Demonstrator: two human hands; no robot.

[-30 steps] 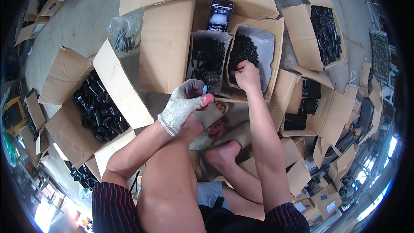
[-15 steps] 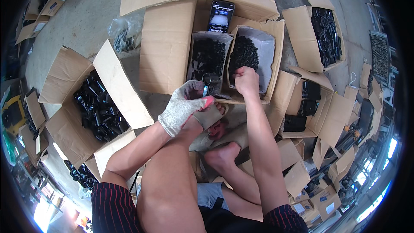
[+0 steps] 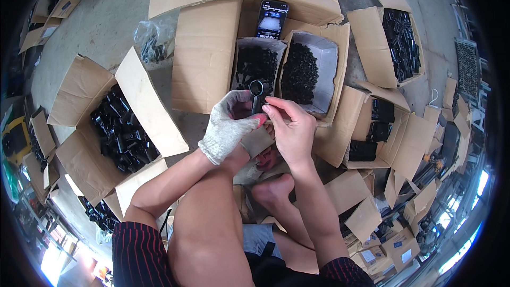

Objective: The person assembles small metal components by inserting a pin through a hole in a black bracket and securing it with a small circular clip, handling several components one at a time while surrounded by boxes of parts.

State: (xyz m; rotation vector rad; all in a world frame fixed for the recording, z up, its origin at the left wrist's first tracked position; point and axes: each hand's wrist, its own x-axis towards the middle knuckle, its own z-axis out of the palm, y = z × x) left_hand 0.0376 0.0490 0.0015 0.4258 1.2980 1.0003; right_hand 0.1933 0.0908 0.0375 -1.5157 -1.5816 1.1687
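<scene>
My left hand [image 3: 229,122], in a pale knit glove with reddish fingertips, is closed on a black part with a round ring [image 3: 256,87] at its top end. Bare, my right hand [image 3: 291,127] is pinched close against the lower end of that part. Whatever sits between its thumb and forefinger is too small to make out. Just beyond the hands, a grey-lined tray of small black pieces [image 3: 300,72] stands on the right. Beside it on the left is a second tray of black pieces [image 3: 257,64]. Both trays rest in an open cardboard box [image 3: 206,58].
A phone [image 3: 271,19] with a lit screen leans behind the trays. To the left stands an open box of glossy black parts [image 3: 125,133]. Boxes with black parts [image 3: 401,45] and black blocks [image 3: 364,151] flank the right. A clear plastic bag [image 3: 154,40] lies on the floor.
My right hand has come out of the right tray, moving toward me and left to the black ringed part. My left hand stays nearly in place, still gripping that part.
</scene>
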